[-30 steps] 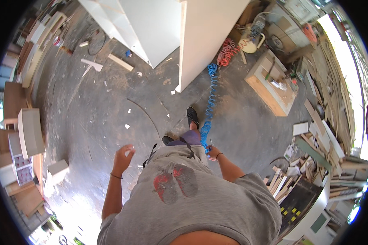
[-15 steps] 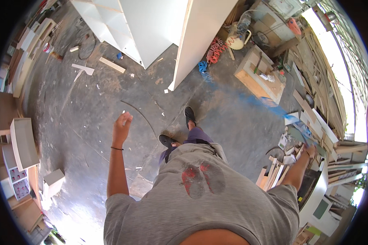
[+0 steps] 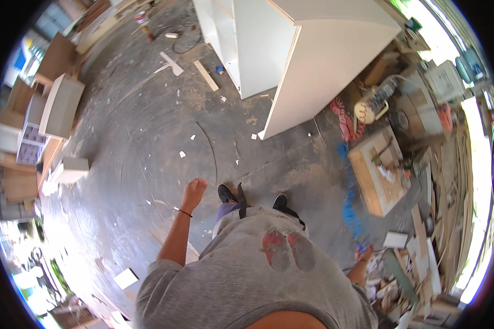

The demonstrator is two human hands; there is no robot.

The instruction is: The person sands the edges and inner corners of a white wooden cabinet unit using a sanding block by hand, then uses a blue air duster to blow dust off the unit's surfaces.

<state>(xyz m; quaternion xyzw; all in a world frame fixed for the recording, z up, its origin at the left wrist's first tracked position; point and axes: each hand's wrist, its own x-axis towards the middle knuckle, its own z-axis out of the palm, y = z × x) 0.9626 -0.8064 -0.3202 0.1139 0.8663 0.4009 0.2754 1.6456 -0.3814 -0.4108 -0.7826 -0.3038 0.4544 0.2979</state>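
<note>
My left hand [image 3: 194,193] hangs over the grey concrete floor, left of my shoes. Its fingers are loosely curled and I see nothing in them; a dark band circles the wrist. At the lower right, my right hand [image 3: 364,253] is closed on the end of a blue coiled air hose [image 3: 349,211]. Fingers and hose end blur together there, so any fitting on it is hard to make out. The hose runs up past a wooden box [image 3: 368,189] to a red coiled stretch [image 3: 343,119] near a cream air compressor [image 3: 366,112].
A large white cabinet [image 3: 318,71] stands ahead. Scrap strips, a wooden stick [image 3: 206,75] and a dark thin cord [image 3: 208,143] lie on the floor. Boxes and a drawer [image 3: 62,107] line the left; boards and offcuts [image 3: 455,181] crowd the right.
My view has swung rightward and I have stepped, so the cabinet and floor items sit differently. My right hand has come lower and closer to my body, still with the blue hose.
</note>
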